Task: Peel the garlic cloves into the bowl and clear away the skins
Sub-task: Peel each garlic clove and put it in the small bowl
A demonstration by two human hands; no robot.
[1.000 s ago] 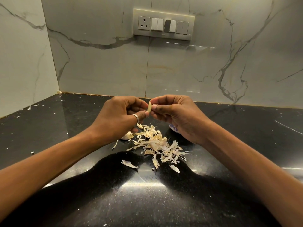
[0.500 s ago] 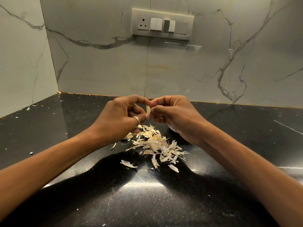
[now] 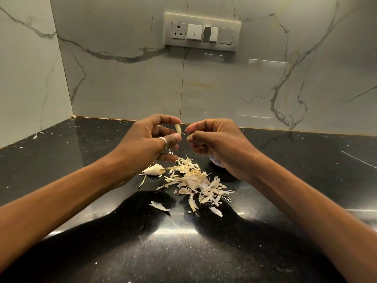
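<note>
Head view: left hand [image 3: 146, 144] pinches the garlic clove [image 3: 178, 129] upright by its ends between thumb and forefinger, above the surface [image 3: 81, 160]; right hand [image 3: 216, 139], fingers curled, just beside it, seems to pinch a skin shred [image 3: 184, 134]. Clove judged light, firm, slippery once bare; grip end to end; skins [image 3: 195, 180] heaped below.

Skin pile [image 3: 195, 180] and loose clove [image 3: 154, 170] block the counter [image 3: 61, 160] middle; its left and right lie open.
</note>
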